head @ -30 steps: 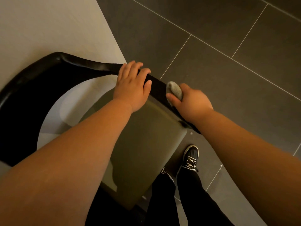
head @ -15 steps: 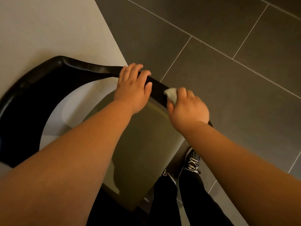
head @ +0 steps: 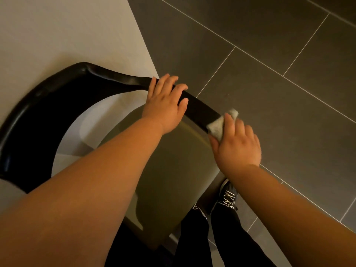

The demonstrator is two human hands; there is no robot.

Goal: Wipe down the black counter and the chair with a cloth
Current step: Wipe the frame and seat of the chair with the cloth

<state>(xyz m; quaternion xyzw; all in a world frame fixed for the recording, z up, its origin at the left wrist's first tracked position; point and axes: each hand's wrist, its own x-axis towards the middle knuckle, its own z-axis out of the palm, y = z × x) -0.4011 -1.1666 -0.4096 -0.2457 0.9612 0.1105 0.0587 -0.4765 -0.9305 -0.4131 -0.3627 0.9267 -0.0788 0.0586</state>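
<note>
Left hand (head: 165,105) grips the chair's curved black backrest (head: 57,89), fingers curled over its top edge; right hand (head: 236,145) holds a grey cloth (head: 218,125), pressing it against the backrest's right end. Olive seat (head: 173,170) below; dark tiled floor (head: 269,74) beyond.

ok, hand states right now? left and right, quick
left hand: fingers curled over the chair backrest, gripping it.
right hand: holding the cloth, pressed against the backrest's end.
</note>
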